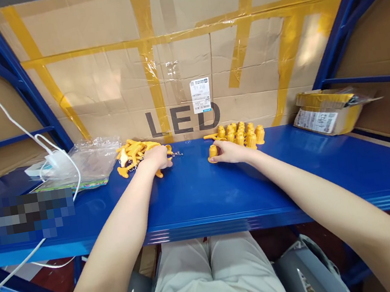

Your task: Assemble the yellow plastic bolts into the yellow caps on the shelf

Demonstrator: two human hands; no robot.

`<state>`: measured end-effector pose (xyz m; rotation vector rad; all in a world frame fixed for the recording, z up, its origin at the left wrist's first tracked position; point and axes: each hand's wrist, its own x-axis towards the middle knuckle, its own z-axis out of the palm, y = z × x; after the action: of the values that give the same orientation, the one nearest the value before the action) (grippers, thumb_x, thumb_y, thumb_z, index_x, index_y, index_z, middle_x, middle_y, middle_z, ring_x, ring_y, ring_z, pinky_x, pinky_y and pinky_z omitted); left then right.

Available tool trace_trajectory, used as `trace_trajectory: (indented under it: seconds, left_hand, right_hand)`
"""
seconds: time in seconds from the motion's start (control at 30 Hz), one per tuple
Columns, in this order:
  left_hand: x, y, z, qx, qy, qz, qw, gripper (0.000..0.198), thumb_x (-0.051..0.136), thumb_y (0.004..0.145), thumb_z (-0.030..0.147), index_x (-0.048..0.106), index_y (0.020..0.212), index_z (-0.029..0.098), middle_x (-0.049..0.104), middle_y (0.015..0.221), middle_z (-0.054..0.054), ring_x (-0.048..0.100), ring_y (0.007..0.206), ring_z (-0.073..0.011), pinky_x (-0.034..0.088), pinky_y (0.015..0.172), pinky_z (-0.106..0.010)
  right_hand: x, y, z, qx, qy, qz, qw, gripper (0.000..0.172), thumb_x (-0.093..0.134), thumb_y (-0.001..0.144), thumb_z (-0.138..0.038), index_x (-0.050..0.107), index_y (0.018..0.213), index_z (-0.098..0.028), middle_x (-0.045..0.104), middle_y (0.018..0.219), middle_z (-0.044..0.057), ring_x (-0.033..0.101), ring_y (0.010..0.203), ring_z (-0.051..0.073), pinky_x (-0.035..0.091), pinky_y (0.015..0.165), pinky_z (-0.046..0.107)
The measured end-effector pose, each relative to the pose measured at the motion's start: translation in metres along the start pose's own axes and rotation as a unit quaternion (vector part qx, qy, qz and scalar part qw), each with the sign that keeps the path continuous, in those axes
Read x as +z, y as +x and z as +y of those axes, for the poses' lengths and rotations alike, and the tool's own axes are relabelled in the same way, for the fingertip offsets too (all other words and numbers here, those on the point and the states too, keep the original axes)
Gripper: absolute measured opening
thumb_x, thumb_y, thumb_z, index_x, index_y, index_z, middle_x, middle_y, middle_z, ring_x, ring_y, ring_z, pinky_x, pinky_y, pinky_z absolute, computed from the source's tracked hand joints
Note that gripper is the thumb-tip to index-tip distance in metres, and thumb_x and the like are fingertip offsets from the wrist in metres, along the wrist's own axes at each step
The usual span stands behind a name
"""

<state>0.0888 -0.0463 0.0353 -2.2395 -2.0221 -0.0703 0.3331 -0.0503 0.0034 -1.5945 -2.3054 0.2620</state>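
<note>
My left hand (156, 158) reaches into a loose pile of yellow plastic pieces (132, 151) with small metal chains. Its fingers are curled down among them, and what they hold is hidden. Between the thumb and fingers of my right hand (231, 151) is a small yellow ribbed plastic cap (212, 151), upright on the blue shelf top (194, 190). Behind that hand several similar yellow caps (240, 134) stand grouped together. A flat yellow piece (211, 137) lies at the group's left end.
A large taped cardboard panel (108, 90) rises behind the shelf. On the left lie clear plastic bags (96, 156), a white plug with a cable (58, 160) and a blurred dark item (31, 211). An opened small cardboard box (330, 112) sits at the right.
</note>
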Motion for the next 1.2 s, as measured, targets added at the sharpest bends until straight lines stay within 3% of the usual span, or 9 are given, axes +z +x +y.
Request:
trace_trajectory:
  seconds: [0.17, 0.37, 0.7, 0.8, 0.9, 0.97, 1.03, 1.2]
  left_hand:
    - [-0.008, -0.010, 0.011, 0.043, 0.008, 0.063, 0.997, 0.018, 0.058, 0.072, 0.026, 0.061, 0.088, 0.020, 0.070, 0.091, -0.009, 0.066, 0.088, -0.0260, 0.048, 0.076, -0.033]
    - [0.006, -0.006, 0.020, 0.172, -0.014, 0.055, 0.983, 0.011, 0.052, 0.077, 0.019, 0.058, 0.085, 0.023, 0.069, 0.088, -0.002, 0.062, 0.086, -0.0215, 0.043, 0.076, -0.031]
    - [0.012, -0.003, 0.024, 0.197, -0.073, 0.042, 0.977, 0.013, 0.054, 0.076, 0.021, 0.060, 0.087, 0.023, 0.067, 0.083, -0.001, 0.061, 0.078, -0.0183, 0.042, 0.067, -0.027]
    - [0.017, 0.002, 0.024, 0.226, -0.097, 0.056, 0.968, 0.010, 0.054, 0.078, 0.024, 0.062, 0.084, 0.022, 0.066, 0.084, -0.002, 0.061, 0.081, -0.0186, 0.045, 0.072, -0.028]
    - [0.022, 0.004, 0.025, 0.269, -0.121, 0.095, 0.951, 0.012, 0.058, 0.079, 0.030, 0.066, 0.080, 0.020, 0.063, 0.100, -0.006, 0.059, 0.098, -0.0217, 0.046, 0.088, -0.031]
    - [0.024, 0.004, 0.025, 0.260, -0.125, 0.115, 0.951, 0.016, 0.060, 0.080, 0.034, 0.068, 0.083, 0.020, 0.059, 0.115, -0.007, 0.055, 0.111, -0.0248, 0.042, 0.097, -0.034]
    - [0.024, 0.002, 0.025, 0.215, -0.113, 0.115, 0.963, 0.022, 0.059, 0.082, 0.039, 0.069, 0.088, 0.021, 0.055, 0.123, -0.007, 0.056, 0.112, -0.0262, 0.042, 0.099, -0.037]
    - [0.020, -0.001, 0.027, 0.137, -0.104, 0.101, 0.980, 0.033, 0.059, 0.082, 0.049, 0.070, 0.094, 0.020, 0.062, 0.107, -0.008, 0.064, 0.095, -0.0246, 0.048, 0.088, -0.035]
  right_hand:
    - [0.005, 0.002, 0.000, -0.029, -0.017, 0.031, 0.999, 0.022, 0.064, 0.080, -0.025, 0.055, 0.098, -0.017, 0.065, 0.089, 0.004, 0.061, 0.080, 0.018, 0.044, 0.069, 0.028]
    - [0.003, 0.002, 0.003, -0.050, -0.125, 0.058, 0.989, 0.026, 0.059, 0.079, -0.011, 0.060, 0.104, -0.016, 0.064, 0.113, 0.011, 0.060, 0.104, 0.023, 0.044, 0.085, 0.030]
    - [0.007, 0.003, -0.002, -0.077, -0.098, 0.048, 0.991, 0.032, 0.064, 0.081, -0.013, 0.064, 0.113, -0.015, 0.065, 0.121, 0.011, 0.058, 0.115, 0.024, 0.043, 0.098, 0.033]
    - [0.009, 0.005, 0.000, -0.106, -0.069, 0.061, 0.990, 0.034, 0.065, 0.081, -0.016, 0.064, 0.115, -0.015, 0.065, 0.121, 0.011, 0.058, 0.115, 0.024, 0.044, 0.098, 0.035]
    - [0.010, 0.005, 0.000, -0.142, -0.043, 0.068, 0.987, 0.036, 0.065, 0.081, -0.016, 0.063, 0.116, -0.013, 0.066, 0.119, 0.012, 0.060, 0.113, 0.024, 0.044, 0.099, 0.035]
    - [0.010, 0.005, -0.001, -0.150, -0.037, 0.072, 0.985, 0.036, 0.064, 0.081, -0.016, 0.063, 0.116, -0.011, 0.066, 0.118, 0.013, 0.060, 0.112, 0.024, 0.043, 0.099, 0.035]
    - [0.009, 0.004, -0.001, -0.149, -0.031, 0.075, 0.986, 0.035, 0.064, 0.081, -0.016, 0.063, 0.116, -0.011, 0.066, 0.117, 0.014, 0.060, 0.111, 0.024, 0.043, 0.100, 0.035]
    - [0.009, 0.004, 0.000, -0.142, -0.015, 0.079, 0.987, 0.035, 0.063, 0.082, -0.017, 0.064, 0.116, -0.013, 0.066, 0.117, 0.012, 0.061, 0.110, 0.024, 0.043, 0.100, 0.037]
